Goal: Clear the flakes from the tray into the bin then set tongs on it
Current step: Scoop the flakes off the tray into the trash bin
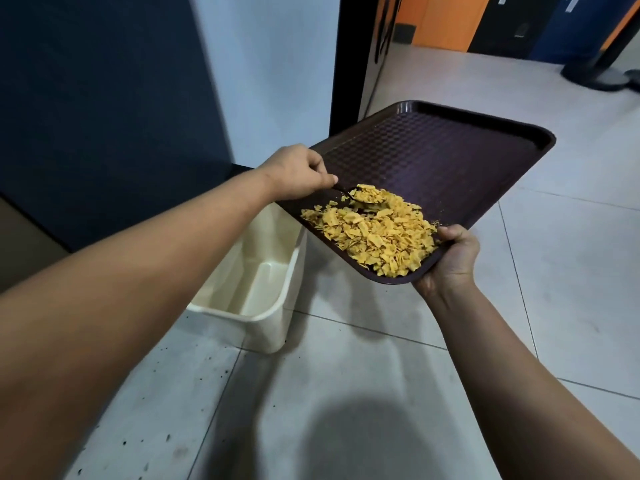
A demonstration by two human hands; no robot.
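A dark brown tray [450, 157] is held tilted above the floor, its near-left corner lowest. A heap of yellow flakes [377, 233] lies in that low corner. My right hand [450, 258] grips the tray's near edge from below, thumb on the rim. My left hand [298, 173] holds a thin dark utensil [349, 195] whose tip is loaded with flakes at the top of the heap. I cannot tell whether it is a spoon or tongs. The cream bin [252, 282] stands open on the floor just below and left of the tray's low corner.
A dark blue wall panel [104, 98] and a white wall stand behind the bin. A black door frame [349, 64] rises behind the tray. Grey floor tiles [346, 393] spread toward me; dark specks dot them at the left.
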